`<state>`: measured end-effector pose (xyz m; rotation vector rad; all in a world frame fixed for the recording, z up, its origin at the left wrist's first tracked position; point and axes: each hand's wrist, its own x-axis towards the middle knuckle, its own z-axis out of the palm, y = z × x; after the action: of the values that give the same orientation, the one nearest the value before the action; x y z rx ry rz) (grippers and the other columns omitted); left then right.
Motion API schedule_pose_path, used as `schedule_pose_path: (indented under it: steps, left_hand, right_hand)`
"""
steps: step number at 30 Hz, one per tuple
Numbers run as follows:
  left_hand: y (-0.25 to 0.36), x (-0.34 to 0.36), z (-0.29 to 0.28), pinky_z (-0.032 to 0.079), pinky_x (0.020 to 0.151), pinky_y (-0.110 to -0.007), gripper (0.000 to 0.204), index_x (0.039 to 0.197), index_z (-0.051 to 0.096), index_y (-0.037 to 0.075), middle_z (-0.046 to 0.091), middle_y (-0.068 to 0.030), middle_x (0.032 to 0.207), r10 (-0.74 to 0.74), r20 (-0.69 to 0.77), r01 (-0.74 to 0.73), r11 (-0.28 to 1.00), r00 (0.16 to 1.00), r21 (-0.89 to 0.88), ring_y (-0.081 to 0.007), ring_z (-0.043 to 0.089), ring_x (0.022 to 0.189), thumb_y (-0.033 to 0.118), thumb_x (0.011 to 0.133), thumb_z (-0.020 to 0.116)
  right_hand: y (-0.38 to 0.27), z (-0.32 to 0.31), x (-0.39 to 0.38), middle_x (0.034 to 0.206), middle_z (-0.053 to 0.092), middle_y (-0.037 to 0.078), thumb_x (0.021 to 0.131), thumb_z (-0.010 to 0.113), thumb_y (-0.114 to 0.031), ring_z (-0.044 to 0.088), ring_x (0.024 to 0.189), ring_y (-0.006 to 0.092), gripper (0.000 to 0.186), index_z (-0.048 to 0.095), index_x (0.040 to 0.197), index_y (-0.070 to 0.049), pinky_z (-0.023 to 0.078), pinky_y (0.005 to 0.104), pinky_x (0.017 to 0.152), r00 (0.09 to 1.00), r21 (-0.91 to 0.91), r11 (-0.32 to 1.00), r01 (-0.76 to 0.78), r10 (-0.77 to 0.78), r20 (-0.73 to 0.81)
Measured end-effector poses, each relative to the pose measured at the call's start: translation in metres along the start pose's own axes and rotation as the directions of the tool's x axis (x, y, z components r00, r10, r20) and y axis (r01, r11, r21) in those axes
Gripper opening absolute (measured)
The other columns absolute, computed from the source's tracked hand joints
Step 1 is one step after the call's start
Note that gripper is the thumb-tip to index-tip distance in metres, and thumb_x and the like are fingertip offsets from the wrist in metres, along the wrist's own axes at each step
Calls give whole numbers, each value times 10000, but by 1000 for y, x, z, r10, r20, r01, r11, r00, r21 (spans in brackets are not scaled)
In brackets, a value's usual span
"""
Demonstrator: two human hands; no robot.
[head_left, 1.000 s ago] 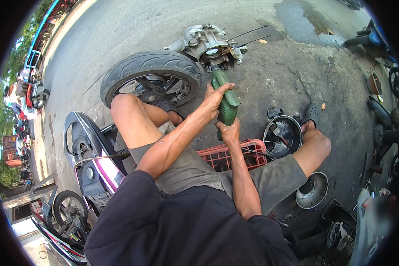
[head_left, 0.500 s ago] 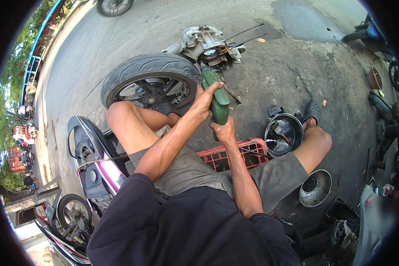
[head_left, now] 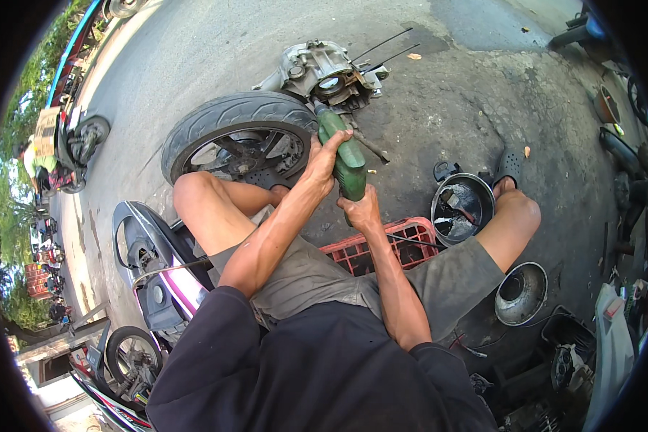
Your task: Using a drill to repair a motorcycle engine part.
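Note:
I hold a green power tool (head_left: 344, 162) with both hands, its front end at the underside of a dirty metal engine casing (head_left: 313, 68). My left hand (head_left: 324, 157) grips the upper part of the tool's body; my right hand (head_left: 360, 209) is closed round its lower end. The exact contact at the tip is too small to make out. The casing, with two thin rods sticking out, lies beside a black-rimmed motorcycle wheel with its tyre (head_left: 219, 111). A red plastic crate (head_left: 414, 230) sits between my legs, below my hands.
A metal pot (head_left: 461, 205) and basin (head_left: 522, 291) are on my right, near my sandalled foot (head_left: 510, 169). A pink-striped scooter (head_left: 165, 277) stands at my left. Scooter parts (head_left: 605, 338) crowd the right edge. A person on a motorbike (head_left: 39, 165) is on the road at far left.
The tool and both hands have moved left in the picture, still held the same way. The surroundings shift slightly with the view. A person on a motorbike has appeared at far left.

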<state>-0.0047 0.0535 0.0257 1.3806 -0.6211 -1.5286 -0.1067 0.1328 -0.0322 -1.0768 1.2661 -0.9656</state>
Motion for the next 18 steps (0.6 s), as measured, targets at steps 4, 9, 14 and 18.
schedule_pose_path:
  steps: [4, 9, 14, 18]
  left_hand:
    - [8, -3, 1, 521, 837, -404, 806, 1328, 280, 1, 485, -153, 1131, 6, 14, -6, 1000, 1000, -18, -253, 557, 1011, 245, 743, 777]
    - [9, -3, 4, 520, 831, -399, 787, 1309, 295, 10, 494, -144, 1105, 16, -14, -16, 1000, 1000, 4, -242, 555, 1010, 258, 741, 781]
    - [9, -3, 4, 517, 832, -394, 809, 1317, 286, 9, 477, -150, 1116, 20, -17, -20, 1000, 1000, 4, -250, 546, 1012, 265, 734, 786]
    - [6, 1, 2, 512, 835, -396, 823, 1319, 284, 9, 474, -150, 1114, 22, -8, -22, 999, 1000, 23, -252, 543, 1010, 271, 726, 791]
  right_hand:
    - [-8, -1, 1, 642, 617, 148, 620, 679, -93, 608, 599, 241, 190, 588, 721, 39, 479, 379, 605, 1000, -22, 1000, 18, -18, 11]
    - [-4, 1, 4, 643, 619, 145, 619, 672, -94, 616, 609, 243, 187, 588, 723, 37, 484, 386, 614, 1000, -26, 999, 21, -21, 2]
    - [-6, 1, 3, 642, 623, 134, 623, 670, -93, 614, 607, 238, 169, 591, 709, 29, 481, 382, 609, 1000, -12, 1000, 6, -6, -6]
    - [-6, 3, 2, 636, 621, 126, 625, 671, -85, 608, 598, 220, 151, 595, 699, 23, 477, 373, 599, 1000, 16, 1000, 2, -2, -14]
